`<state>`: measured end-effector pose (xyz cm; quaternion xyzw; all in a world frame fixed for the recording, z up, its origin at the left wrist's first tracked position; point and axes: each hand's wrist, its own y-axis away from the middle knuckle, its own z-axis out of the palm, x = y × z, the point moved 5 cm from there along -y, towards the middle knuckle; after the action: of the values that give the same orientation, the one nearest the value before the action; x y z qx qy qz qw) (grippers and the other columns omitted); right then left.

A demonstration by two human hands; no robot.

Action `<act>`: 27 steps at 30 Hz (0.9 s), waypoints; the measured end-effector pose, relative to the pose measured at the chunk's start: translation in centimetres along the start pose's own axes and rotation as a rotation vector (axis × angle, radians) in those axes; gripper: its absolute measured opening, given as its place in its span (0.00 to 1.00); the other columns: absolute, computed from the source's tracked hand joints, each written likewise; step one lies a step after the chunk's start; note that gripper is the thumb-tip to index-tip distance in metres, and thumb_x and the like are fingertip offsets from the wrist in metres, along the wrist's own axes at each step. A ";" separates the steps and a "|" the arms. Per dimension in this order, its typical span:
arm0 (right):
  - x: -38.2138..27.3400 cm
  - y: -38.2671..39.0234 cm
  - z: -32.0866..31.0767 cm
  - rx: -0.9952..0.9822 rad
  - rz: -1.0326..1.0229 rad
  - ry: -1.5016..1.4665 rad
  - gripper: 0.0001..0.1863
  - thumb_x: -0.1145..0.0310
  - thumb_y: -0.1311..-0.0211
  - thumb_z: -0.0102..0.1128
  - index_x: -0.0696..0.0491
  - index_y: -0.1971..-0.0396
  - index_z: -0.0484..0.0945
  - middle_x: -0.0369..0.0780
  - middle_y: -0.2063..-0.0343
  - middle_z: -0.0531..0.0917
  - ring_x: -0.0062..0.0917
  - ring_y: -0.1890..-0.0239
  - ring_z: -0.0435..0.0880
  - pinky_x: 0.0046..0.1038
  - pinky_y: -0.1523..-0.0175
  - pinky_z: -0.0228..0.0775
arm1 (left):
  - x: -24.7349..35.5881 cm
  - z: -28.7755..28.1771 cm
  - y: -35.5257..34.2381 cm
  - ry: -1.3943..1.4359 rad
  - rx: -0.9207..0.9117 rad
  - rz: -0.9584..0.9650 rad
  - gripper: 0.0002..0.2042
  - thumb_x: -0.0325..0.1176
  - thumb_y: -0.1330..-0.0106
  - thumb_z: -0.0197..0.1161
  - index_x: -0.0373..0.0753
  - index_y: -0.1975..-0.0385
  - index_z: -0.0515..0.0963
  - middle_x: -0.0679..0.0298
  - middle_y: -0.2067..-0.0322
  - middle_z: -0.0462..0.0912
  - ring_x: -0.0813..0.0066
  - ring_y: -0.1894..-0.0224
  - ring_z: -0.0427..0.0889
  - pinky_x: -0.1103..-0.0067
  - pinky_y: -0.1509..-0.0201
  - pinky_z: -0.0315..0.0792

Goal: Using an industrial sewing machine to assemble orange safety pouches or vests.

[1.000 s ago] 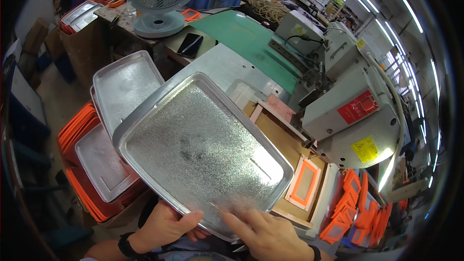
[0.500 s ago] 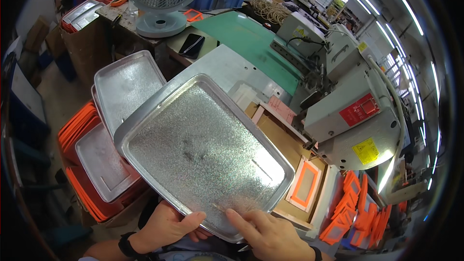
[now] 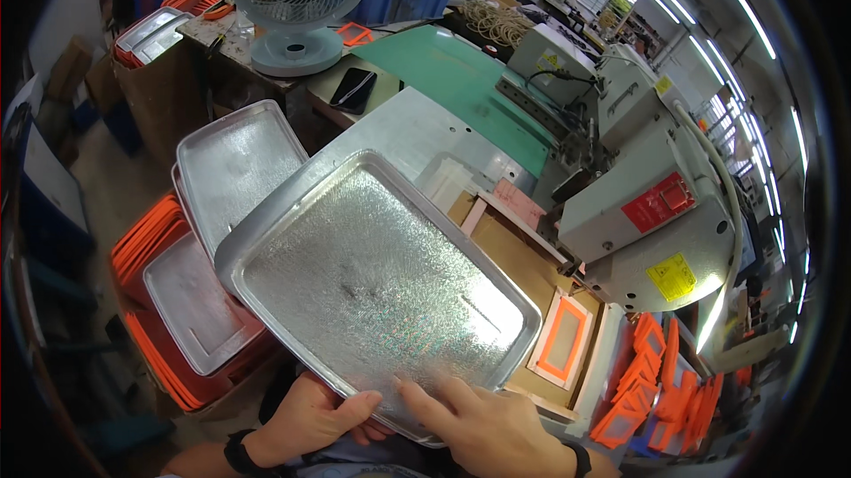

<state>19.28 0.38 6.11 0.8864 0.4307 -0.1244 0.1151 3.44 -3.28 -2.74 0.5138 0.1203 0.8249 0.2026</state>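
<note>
A shallow silver tray (image 3: 372, 279) with rounded corners and a shiny, grainy inner face lies tilted in front of me. My left hand (image 3: 310, 416) grips its near rim, thumb on top and fingers underneath. Over the near right part of the tray is my right hand (image 3: 492, 425), its index finger stretched onto the surface and the other fingers partly bent. Nothing shows in that hand, though its underside is hidden. Beyond the tray to the left, a second silver tray (image 3: 239, 159) leans over a box. A third, smaller-looking tray (image 3: 199, 301) lies below it among orange pieces.
Orange sheets (image 3: 151, 239) fill the box at left. At right stands a grey machine (image 3: 620, 194) with a wooden frame (image 3: 523, 274) beside it and several orange frames (image 3: 638, 380) heaped nearby. A fan (image 3: 297, 48) and a phone (image 3: 355, 88) sit at the back.
My right index finger has slid a little left across the tray. The tray sits slightly lower in view, and my left hand keeps its grip.
</note>
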 end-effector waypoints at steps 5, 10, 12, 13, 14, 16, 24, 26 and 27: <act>0.2 0.2 0.0 -0.059 0.047 -0.036 0.29 0.77 0.46 0.53 0.51 0.39 0.70 0.43 0.57 0.75 0.34 0.69 0.81 0.30 0.70 0.72 | -0.2 -0.1 -0.1 -0.043 -0.009 -0.018 0.11 0.27 0.31 0.58 0.27 0.53 0.74 0.55 0.70 0.85 0.72 0.71 0.87 0.82 0.72 0.81; 0.0 -0.1 -0.4 -0.015 0.054 -0.025 0.29 0.78 0.47 0.54 0.51 0.41 0.71 0.41 0.58 0.76 0.33 0.70 0.81 0.29 0.71 0.71 | -0.1 0.1 -0.1 -0.021 -0.012 -0.018 0.11 0.27 0.31 0.59 0.28 0.54 0.74 0.56 0.70 0.85 0.72 0.71 0.86 0.82 0.72 0.81; 0.7 0.1 -0.2 -0.087 -0.009 -0.050 0.30 0.78 0.47 0.54 0.50 0.39 0.70 0.41 0.57 0.76 0.32 0.69 0.81 0.29 0.72 0.70 | -0.1 -0.1 -0.1 -0.022 -0.014 -0.020 0.11 0.27 0.31 0.58 0.28 0.54 0.74 0.56 0.70 0.85 0.73 0.71 0.86 0.83 0.72 0.80; 0.6 0.0 -0.3 -0.082 0.001 -0.033 0.31 0.78 0.47 0.54 0.50 0.39 0.70 0.41 0.57 0.76 0.32 0.69 0.81 0.29 0.71 0.71 | -0.1 -0.2 -0.1 -0.022 -0.015 -0.021 0.10 0.27 0.31 0.58 0.28 0.54 0.74 0.56 0.70 0.85 0.73 0.71 0.86 0.83 0.72 0.80; 0.4 -0.1 -0.5 -0.074 0.020 -0.015 0.31 0.78 0.47 0.54 0.50 0.39 0.70 0.41 0.57 0.76 0.33 0.68 0.81 0.29 0.71 0.71 | -0.1 -0.1 -0.2 -0.019 -0.017 -0.009 0.10 0.27 0.31 0.58 0.28 0.54 0.74 0.56 0.70 0.85 0.73 0.71 0.86 0.83 0.72 0.80; 0.1 -0.2 -0.5 -0.057 0.042 0.005 0.30 0.79 0.48 0.53 0.50 0.40 0.70 0.41 0.57 0.76 0.33 0.68 0.82 0.30 0.71 0.71 | 0.0 0.0 -0.2 -0.011 -0.018 0.015 0.10 0.27 0.31 0.58 0.28 0.54 0.74 0.56 0.70 0.85 0.73 0.71 0.86 0.83 0.72 0.80; 1.0 0.3 0.6 -0.064 0.037 -0.066 0.31 0.78 0.47 0.54 0.50 0.39 0.69 0.41 0.58 0.77 0.33 0.67 0.81 0.29 0.71 0.71 | -0.3 -0.1 -0.2 -0.026 -0.021 -0.006 0.10 0.28 0.30 0.58 0.28 0.54 0.74 0.56 0.70 0.85 0.73 0.71 0.86 0.83 0.72 0.80; 0.3 -0.2 0.0 -0.044 0.046 -0.042 0.31 0.78 0.48 0.55 0.50 0.39 0.70 0.41 0.58 0.77 0.34 0.68 0.81 0.30 0.71 0.72 | -0.3 -0.2 -0.2 -0.024 -0.014 -0.002 0.10 0.28 0.30 0.58 0.28 0.54 0.74 0.56 0.70 0.85 0.73 0.71 0.86 0.82 0.72 0.80; 0.1 -0.4 -0.3 -0.033 0.050 -0.032 0.31 0.79 0.48 0.55 0.50 0.40 0.70 0.41 0.58 0.78 0.34 0.68 0.81 0.30 0.71 0.72 | -0.3 -0.1 -0.2 -0.026 -0.013 0.000 0.11 0.28 0.30 0.58 0.28 0.54 0.74 0.56 0.70 0.85 0.73 0.71 0.86 0.82 0.72 0.80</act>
<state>19.10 0.77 6.30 0.8927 0.4087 -0.1288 0.1397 3.46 -3.28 -3.09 0.5232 0.1123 0.8189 0.2074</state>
